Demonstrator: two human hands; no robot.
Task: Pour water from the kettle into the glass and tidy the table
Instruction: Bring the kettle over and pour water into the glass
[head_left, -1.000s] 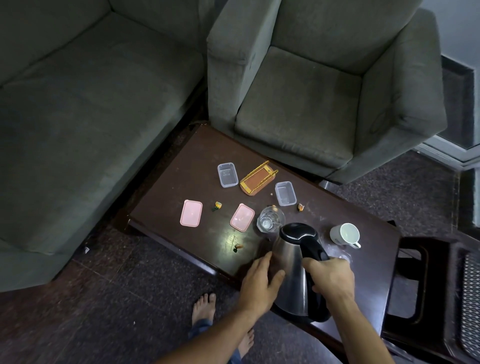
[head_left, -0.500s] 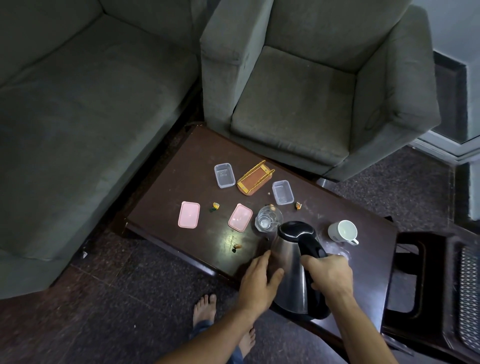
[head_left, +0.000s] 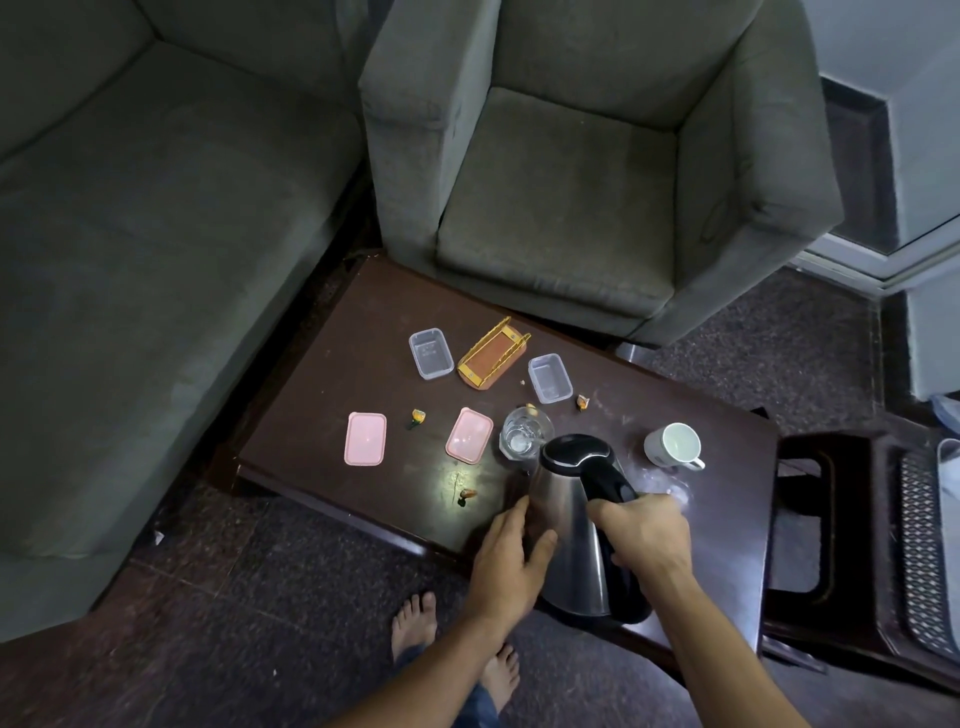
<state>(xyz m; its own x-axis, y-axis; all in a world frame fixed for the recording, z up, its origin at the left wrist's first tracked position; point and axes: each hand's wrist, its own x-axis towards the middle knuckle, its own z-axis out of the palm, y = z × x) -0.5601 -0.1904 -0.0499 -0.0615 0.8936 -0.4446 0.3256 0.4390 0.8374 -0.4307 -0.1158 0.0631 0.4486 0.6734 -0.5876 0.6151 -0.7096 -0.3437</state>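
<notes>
A steel kettle (head_left: 569, 525) with a black lid and handle is tilted toward a clear glass (head_left: 525, 432) on the dark wooden table (head_left: 322, 415). Its spout sits right at the glass's near rim. My right hand (head_left: 644, 535) grips the black handle. My left hand (head_left: 511, 561) rests flat against the kettle's left side, fingers straight. Whether water is flowing is not visible.
Two pink lids (head_left: 365, 439) (head_left: 469, 434), two clear small boxes (head_left: 429, 353) (head_left: 549, 378), a yellow-brown toy bench (head_left: 492, 354), several small wrappers and a white cup (head_left: 674, 446) lie on the table. Grey sofa left, armchair behind, dark stool right. My bare feet are below.
The kettle has shifted slightly forward and tipped so its spout now meets the glass rim. Both hands kept their places on the kettle.
</notes>
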